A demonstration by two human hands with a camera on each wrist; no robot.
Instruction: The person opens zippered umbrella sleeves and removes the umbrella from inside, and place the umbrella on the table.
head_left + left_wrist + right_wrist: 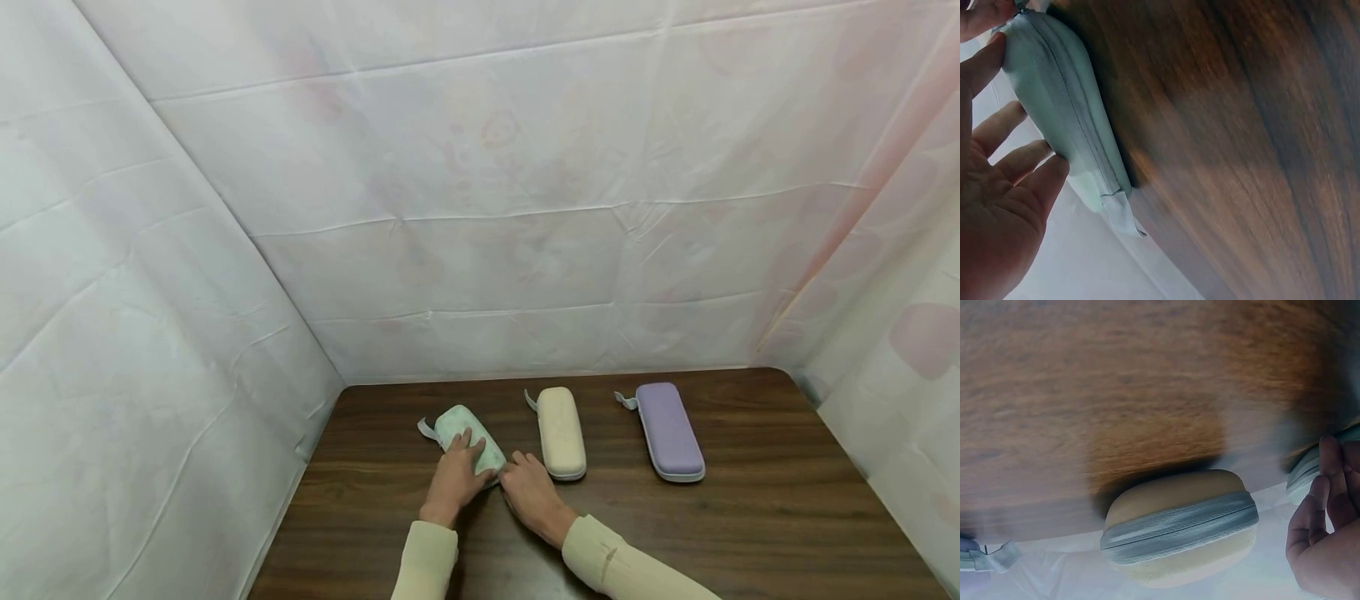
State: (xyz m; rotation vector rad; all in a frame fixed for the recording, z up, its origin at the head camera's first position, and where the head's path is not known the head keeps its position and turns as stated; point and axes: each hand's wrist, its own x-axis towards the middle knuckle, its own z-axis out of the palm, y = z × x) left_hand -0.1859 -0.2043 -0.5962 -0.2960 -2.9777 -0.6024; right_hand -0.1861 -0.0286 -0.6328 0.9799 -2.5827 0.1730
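Note:
A mint-green zippered case [459, 422] lies at a slant on the dark wooden table, a grey fabric loop [1121, 214] at its far end. My left hand [455, 477] rests on it, fingers spread and fairly straight over the top, thumb by the near end. At that near end my right hand [531, 493] has its fingers curled and pinches the zipper pull; the small metal slider [1020, 5] shows beside its fingertips in the left wrist view. The pull itself is mostly hidden by the fingers. The case's grey zipper band [1079, 103] appears closed along the visible side.
Just right of the hands lies a cream zippered case [562, 433], its rounded end [1179, 528] close by in the right wrist view. Farther right is a purple case [670, 429]. White patterned sheeting [480, 267] hangs behind the wooden table [787, 517] and along both sides.

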